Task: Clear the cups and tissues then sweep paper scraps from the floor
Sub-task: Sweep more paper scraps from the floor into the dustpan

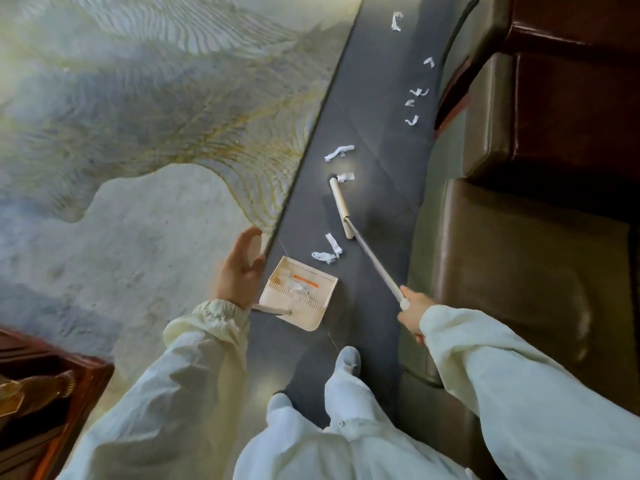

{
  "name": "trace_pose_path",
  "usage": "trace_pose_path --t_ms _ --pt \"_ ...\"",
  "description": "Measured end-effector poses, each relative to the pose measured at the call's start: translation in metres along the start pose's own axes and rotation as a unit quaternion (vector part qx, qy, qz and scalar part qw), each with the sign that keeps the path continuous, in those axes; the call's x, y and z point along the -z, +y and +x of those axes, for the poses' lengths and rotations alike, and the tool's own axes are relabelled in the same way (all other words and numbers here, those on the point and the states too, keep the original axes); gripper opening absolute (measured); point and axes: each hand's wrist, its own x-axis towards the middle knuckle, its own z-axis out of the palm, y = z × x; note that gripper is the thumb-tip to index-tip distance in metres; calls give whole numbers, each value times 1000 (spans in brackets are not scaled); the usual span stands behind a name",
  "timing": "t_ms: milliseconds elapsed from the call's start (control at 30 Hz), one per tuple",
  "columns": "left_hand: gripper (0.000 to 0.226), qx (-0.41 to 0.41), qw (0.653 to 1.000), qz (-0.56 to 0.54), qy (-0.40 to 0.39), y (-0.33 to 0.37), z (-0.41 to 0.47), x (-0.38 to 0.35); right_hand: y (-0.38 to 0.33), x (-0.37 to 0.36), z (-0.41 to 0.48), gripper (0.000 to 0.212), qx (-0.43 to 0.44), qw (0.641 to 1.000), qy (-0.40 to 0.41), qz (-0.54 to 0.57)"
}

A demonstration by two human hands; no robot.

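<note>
Sweeping stroke due: right hand (414, 311) fingers curled round the broom handle (377, 263), left hand (239, 268) fingers loosely spread beside the dustpan (301, 296) — nearest paper scraps (327, 252) lie on the dark floor (374, 133) between broom head (341, 207) and dustpan, so pull short and low.

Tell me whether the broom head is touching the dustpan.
Apart. The head view shows dark floor and paper scraps between the broom head and the dustpan.

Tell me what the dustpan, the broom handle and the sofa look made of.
The dustpan: cream plastic, matte, with moulded comb teeth. The broom handle: probably metal tube, pale with a slight sheen. The sofa: brown leather or imitation, glossy highlights on padded cushions.
</note>
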Motion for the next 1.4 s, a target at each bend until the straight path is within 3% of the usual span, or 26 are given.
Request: trace_pose_path --t_ms 100,233,433,733,900,1033,1133,1267,1400 --pt "45 15 1000 -9 14 8 10 -3 -15 -1 -5 66 14 998 -58 -2" --pt "48 7 1000 -12 -3 21 27 -17 -17 9 -18 71 -6 983 -129 134" --pt "47 4 999 -24 -24 29 68 -6 -26 63 -31 70 13 971 -149 184" --pt "41 -43 999 -18 -27 68 140 -19 -74 144 4 65 28 978 -54 198" --pt "43 -45 998 -11 -30 102 202 -49 -103 208 63 65 28 992 14 122" --pt "53 -52 998 -11 -46 131 256 -77 -132 281 131 59 47 997 60 -13" --pt "57 -39 998 7 -42 145 291 -89 -152 324 175 57 49 993 68 -77" --pt "46 -7 1000 -6 6 152 313 -100 -168 365 223 56 37 993 69 -93" --pt "42 22 999 -29 38 168 319 -119 -175 374 260 62 -1 1000 4 28"
